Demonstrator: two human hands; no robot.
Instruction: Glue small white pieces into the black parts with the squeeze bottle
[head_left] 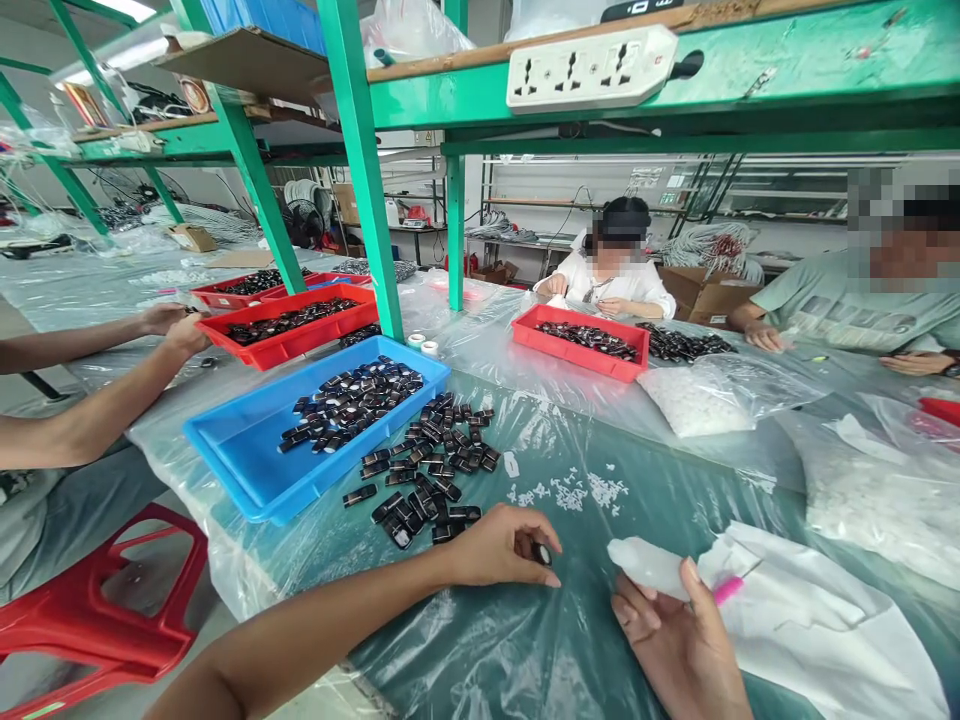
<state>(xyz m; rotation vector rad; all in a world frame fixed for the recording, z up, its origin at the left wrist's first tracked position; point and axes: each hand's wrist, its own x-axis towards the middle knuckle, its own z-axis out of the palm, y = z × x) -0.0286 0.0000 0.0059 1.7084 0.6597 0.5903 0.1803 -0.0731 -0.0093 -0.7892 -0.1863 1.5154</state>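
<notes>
My left hand (501, 548) is curled over the green table, pinching a small black piece (541, 553) between thumb and fingers. Behind that wrist lies a loose heap of similar black pieces (431, 460). My right hand (679, 635), palm up, grips a whitish translucent flat piece (651, 566) between thumb and fingers. A pink stick (727, 590) shows just past its thumb; I cannot tell whether the hand holds it. Small white bits (570, 492) are scattered on the table beyond both hands.
A blue tray (247, 480) of black pieces stands left, near a green post (364, 180). A white cloth (825, 620) lies right, below clear bags of white bits (870, 500). Red trays (525, 335) stand further back. Co-workers sit across and left; a red stool (97, 630) is lower left.
</notes>
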